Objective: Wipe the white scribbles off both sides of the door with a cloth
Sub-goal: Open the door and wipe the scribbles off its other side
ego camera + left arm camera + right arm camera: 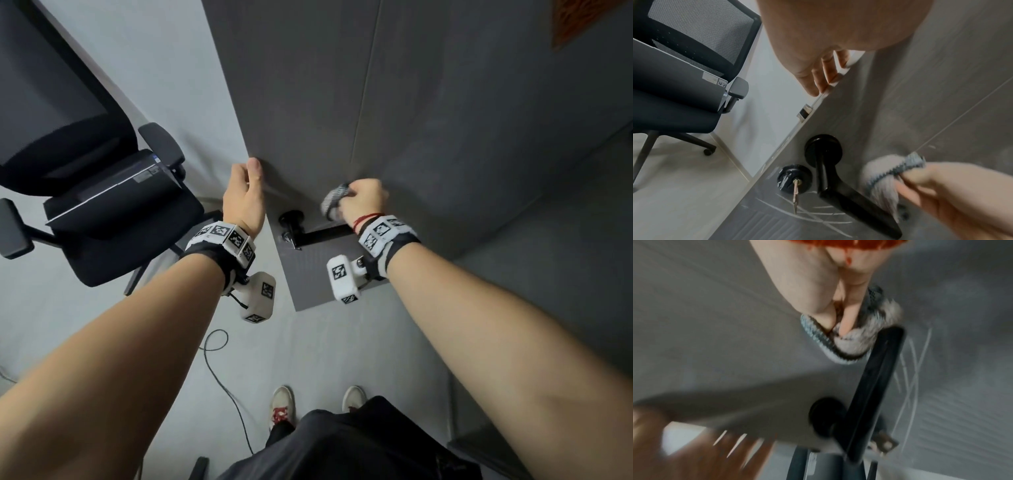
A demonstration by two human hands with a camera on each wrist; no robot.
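Note:
The grey door [342, 102] stands ajar in front of me. My left hand [248, 178] grips its free edge above the latch, thumb on the near face and fingers [824, 73] curled round the edge. My right hand [363, 200] clutches a bunched grey-white cloth [334, 202] and presses it on the door face just above the black lever handle [318, 234]. White scribbles [813, 211] cross the door below the handle, beside the round lock with a key [794, 180] in it. The same scribbles [912, 369] show faintly in the blurred right wrist view.
A black office chair [102, 240] with a closed laptop [113, 185] on its seat stands to the left of the door edge. A thin cable [219, 370] runs over the pale floor near my shoes [282, 404]. A grey wall [548, 240] closes the right side.

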